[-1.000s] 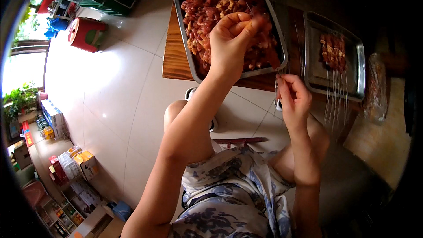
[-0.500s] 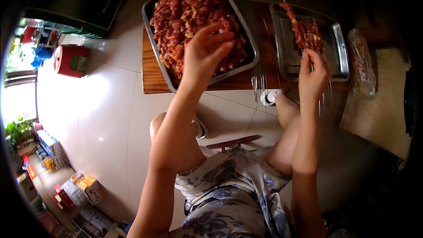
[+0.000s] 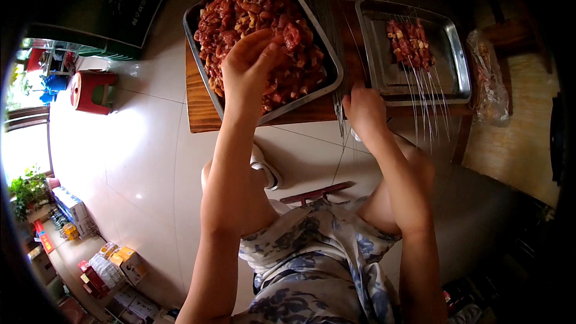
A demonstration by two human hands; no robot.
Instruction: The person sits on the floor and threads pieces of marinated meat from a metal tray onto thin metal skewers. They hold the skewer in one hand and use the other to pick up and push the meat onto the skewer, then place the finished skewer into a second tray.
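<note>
Wooden table [image 3: 201, 121] bears two trays: left hand [image 3: 249, 69] pinches meat [image 3: 300, 66], right hand [image 3: 363, 111] grips skewers [image 3: 337, 105].

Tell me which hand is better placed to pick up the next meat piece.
Left. The left hand already rests on the meat in the big tray. The right hand sits at the bare skewers between the trays, away from the meat.

Both bare forearms come up from the lower edge, the left one long and nearly straight, the right one bent slightly inward at the wrist. The left hand [image 3: 251, 69] lies palm down with fingers loosely curled together, fingertips pointing up and right. To its right and lower, the right hand [image 3: 363, 111] is closed in a tight grip, knuckles up.
</note>
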